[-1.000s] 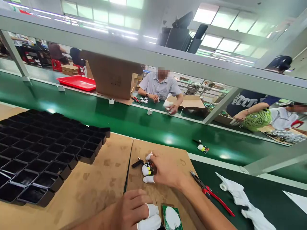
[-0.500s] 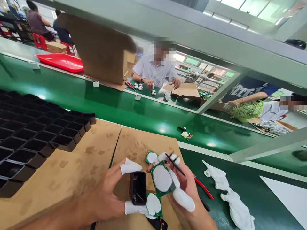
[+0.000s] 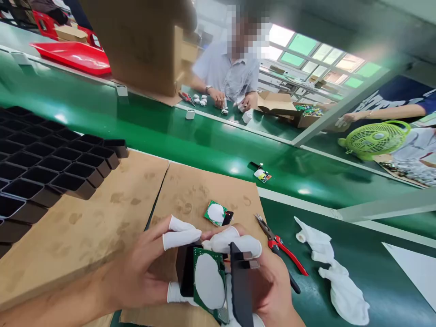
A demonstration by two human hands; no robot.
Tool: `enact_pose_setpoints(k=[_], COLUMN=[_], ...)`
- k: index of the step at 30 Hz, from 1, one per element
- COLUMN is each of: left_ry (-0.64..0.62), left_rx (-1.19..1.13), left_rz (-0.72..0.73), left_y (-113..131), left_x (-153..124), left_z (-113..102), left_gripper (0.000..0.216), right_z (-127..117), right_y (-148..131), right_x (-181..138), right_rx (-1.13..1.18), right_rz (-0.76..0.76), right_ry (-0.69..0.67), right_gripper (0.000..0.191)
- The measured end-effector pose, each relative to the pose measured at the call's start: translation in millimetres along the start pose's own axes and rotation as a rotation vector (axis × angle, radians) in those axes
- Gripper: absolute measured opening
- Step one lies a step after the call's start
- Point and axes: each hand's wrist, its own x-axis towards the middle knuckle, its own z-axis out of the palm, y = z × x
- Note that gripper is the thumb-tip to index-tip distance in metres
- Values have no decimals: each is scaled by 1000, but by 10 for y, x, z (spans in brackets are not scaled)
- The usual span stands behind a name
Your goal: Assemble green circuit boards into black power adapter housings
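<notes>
Housing (image 3: 185, 278) fills left hand (image 3: 136, 278), board (image 3: 208, 282) fills right hand (image 3: 273, 290).

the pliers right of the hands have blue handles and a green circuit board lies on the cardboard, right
No: in the head view the metal pliers have red handles, not blue. The green circuit board does lie on the brown cardboard.

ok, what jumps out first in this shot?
The left hand and right hand, fingertips in white cots, hold a black housing and green circuit board together at bottom centre. A black compartment tray fills the left; red-handled cutters lie right of the hands.
</notes>
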Motion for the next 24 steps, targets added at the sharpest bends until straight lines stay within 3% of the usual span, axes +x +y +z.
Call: enact_pose_setpoints(k=[3, 8, 12, 16, 24], left_ry=[35, 62, 24, 16, 9], left_rx=[-8, -6, 57, 43, 70], left_rz=[-10, -2, 7, 23, 14], left_y=[-19, -35, -14, 6, -11], left_x=[-33, -46, -25, -9, -42], left_z=[43, 46, -4, -17, -13], left_gripper=[71, 76, 73, 75, 73], right_z=[-18, -75, -40, -11, -21], right_y=[-44, -65, -79, -57, -43], right_x=[13, 27, -22, -57, -45], right_rx=[90, 60, -17, -9, -59], right_rz=[-30, 0, 40, 67, 75], right_ry=[35, 41, -34, -1, -3], right_gripper=[83, 49, 61, 54, 58])
